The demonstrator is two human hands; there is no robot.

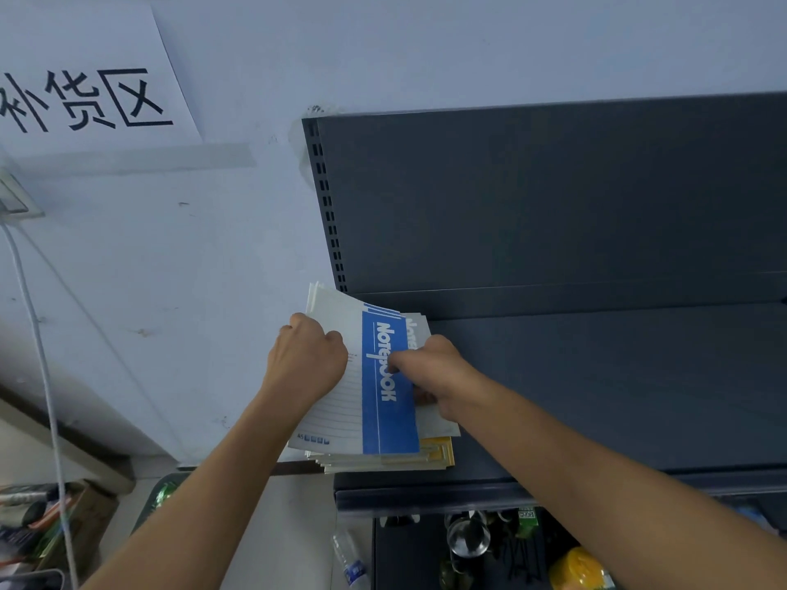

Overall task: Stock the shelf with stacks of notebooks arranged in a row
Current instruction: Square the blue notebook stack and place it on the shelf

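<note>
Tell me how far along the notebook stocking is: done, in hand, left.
Done: one stack of notebooks sits at the left end of the shelf, skewed and overhanging its edges. In hand: the left hand and right hand grip its top notebooks, blue cover uppermost, apparently squaring them. Left: the surface to the right shows no other stacks, so the row looks barely begun.
</note>
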